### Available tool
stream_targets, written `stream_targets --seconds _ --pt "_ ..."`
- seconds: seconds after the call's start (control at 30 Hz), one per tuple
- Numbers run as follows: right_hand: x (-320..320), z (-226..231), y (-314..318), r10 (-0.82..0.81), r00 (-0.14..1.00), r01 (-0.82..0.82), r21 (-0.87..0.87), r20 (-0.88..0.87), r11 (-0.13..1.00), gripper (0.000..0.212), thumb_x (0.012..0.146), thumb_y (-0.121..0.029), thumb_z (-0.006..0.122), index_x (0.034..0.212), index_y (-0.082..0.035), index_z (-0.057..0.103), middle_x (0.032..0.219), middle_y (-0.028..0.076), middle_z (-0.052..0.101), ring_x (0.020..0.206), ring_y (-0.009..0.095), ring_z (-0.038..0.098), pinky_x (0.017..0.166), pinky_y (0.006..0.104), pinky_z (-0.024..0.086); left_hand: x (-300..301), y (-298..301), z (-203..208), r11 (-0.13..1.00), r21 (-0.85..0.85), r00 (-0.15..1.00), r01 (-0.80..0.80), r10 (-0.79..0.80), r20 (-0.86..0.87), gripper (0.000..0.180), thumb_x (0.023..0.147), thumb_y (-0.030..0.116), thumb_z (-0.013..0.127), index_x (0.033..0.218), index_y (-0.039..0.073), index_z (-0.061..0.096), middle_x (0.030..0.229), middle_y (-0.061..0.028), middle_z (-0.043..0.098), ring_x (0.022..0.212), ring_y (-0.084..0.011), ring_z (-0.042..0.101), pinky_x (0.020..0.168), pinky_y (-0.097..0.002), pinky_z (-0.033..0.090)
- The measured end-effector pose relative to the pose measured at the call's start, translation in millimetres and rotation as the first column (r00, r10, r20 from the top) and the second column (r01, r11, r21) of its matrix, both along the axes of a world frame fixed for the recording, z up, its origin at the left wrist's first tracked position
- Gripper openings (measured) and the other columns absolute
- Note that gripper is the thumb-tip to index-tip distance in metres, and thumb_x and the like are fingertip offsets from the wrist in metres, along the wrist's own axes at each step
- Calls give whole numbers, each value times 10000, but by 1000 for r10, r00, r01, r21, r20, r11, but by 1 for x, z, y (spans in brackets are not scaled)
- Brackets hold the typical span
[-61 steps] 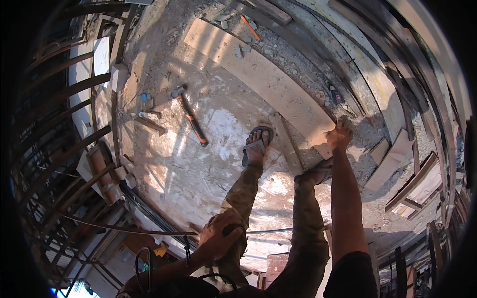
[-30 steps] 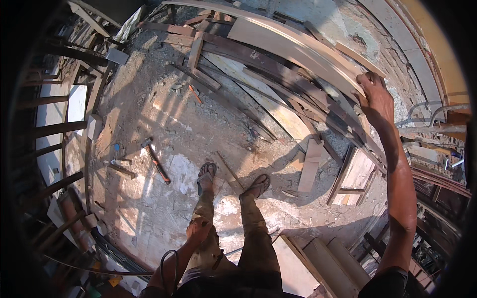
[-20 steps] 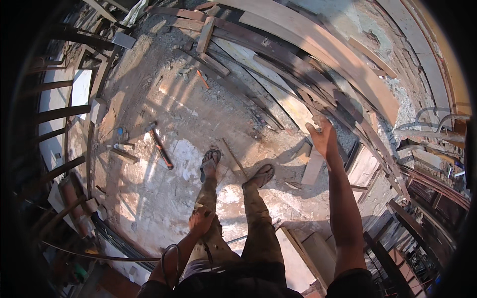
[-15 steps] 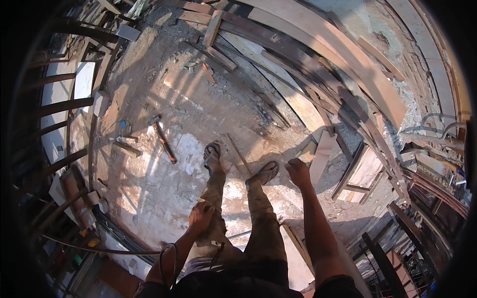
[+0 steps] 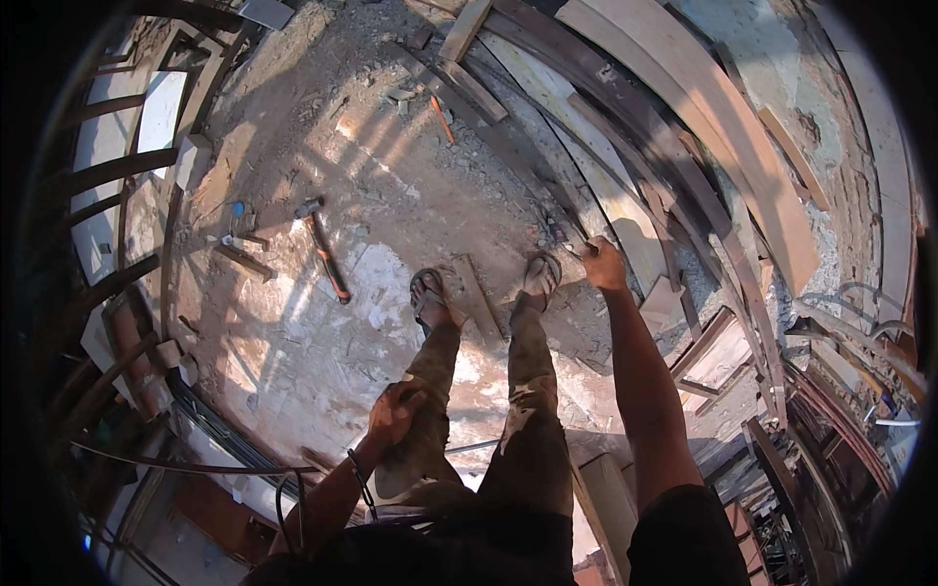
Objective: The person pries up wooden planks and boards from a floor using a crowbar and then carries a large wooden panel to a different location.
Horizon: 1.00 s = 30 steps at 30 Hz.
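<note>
My left hand (image 5: 396,412) rests on my left leg near the knee, its fingers laid over the trouser cloth and holding nothing I can see. A dark loop circles the left wrist. My right hand (image 5: 604,266) is stretched ahead to the right of my right foot (image 5: 540,275), with the fingers closed. Whatever is in that fist is too small or hidden to name. Just beyond it lies the near end of a long dark wooden strip (image 5: 523,161). A short wooden board (image 5: 477,296) lies on the ground between my sandalled feet.
A hammer (image 5: 324,256) with an orange and black handle lies ahead to the left, near small wood blocks (image 5: 244,262). An orange stick-like tool (image 5: 443,120) is farther off. Long planks (image 5: 684,107) are piled at right; a wooden frame (image 5: 718,356) leans nearby. Dark bars (image 5: 112,176) line the left.
My right hand has moved forward, ahead of my right foot toward the wooden strips. My right foot has stepped forward. The left hand stays on the leg.
</note>
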State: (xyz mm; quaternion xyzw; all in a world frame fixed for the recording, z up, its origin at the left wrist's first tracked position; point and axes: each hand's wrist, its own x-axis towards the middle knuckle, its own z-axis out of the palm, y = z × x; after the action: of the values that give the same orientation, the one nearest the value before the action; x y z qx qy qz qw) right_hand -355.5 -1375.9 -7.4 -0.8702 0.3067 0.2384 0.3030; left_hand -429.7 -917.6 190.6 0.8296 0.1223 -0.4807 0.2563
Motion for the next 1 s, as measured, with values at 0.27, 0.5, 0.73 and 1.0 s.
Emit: stream_targets --seconds 0.27,0.5,0.73,1.0 --pt "116 -126 75 345 935 -335 -125 76 934 733 796 -241 754 1400 0 414 1359 212 505 1292 383 483 1045 452 453 -1 -35 -22 991 -51 987 -125 129 91 304 880 312 697 1097 99 690 1171 -148 655 1099 -358 603 978 -436 459" --pt "147 -180 74 470 882 -459 -240 -13 855 751 756 -218 781 1372 16 422 1241 221 584 1188 398 549 1021 460 460 6 -68 -19 964 7 963 -266 266 50 292 859 301 693 1052 82 697 1092 -135 688 1064 -344 611 965 -439 454" --pt "145 -99 68 330 941 -338 174 75 925 646 762 -193 717 1306 -3 425 1034 279 642 1093 453 581 965 502 455 -22 -61 -33 995 10 988 -103 101 118 269 848 319 702 1001 98 715 1070 -117 690 1034 -350 606 936 -454 452" --pt "88 107 30 225 943 -274 190 246 943 537 790 -236 690 1232 -15 480 1124 221 575 1100 413 544 866 494 512 -37 -72 -26 995 80 994 -51 43 99 306 832 328 705 984 62 718 1002 -157 684 1001 -369 607 919 -465 454"
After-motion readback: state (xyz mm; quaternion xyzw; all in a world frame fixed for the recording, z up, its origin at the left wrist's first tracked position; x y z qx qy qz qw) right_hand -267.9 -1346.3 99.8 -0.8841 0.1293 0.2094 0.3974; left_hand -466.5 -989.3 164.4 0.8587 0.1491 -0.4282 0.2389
